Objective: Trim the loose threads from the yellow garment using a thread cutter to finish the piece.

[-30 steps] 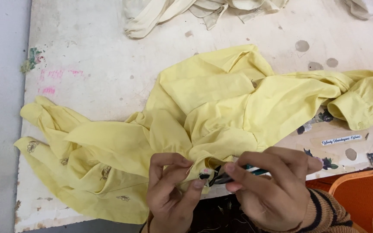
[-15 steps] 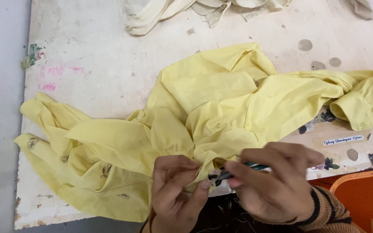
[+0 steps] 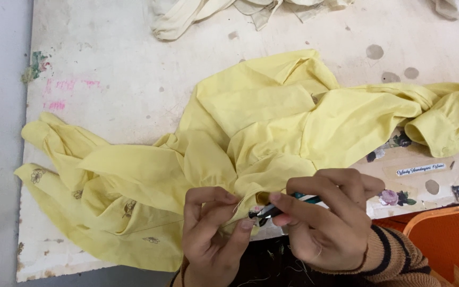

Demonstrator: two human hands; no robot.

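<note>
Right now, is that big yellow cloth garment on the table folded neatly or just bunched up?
Bunched up. The yellow cloth garment lies crumpled in loose folds across the worn white table, its near edge pinched by the left hand.

The head view is bright and evenly lit by soft, diffuse light, with no hard glare anywhere. The pale counter (image 3: 118,58) reads almost washed out in its upper part, though stains and specks on it stay legible. The yellow cloth (image 3: 272,122) shows gentle shading in its folds and casts only thin, faint shadows along its edges. Darker shadow gathers at the bottom, under the left hand (image 3: 208,234) and the right hand (image 3: 328,220). Focus is fairly sharp across the cloth; the small tool (image 3: 288,206) in the right hand looks slightly soft. No marked bending shows at the edges.
</note>
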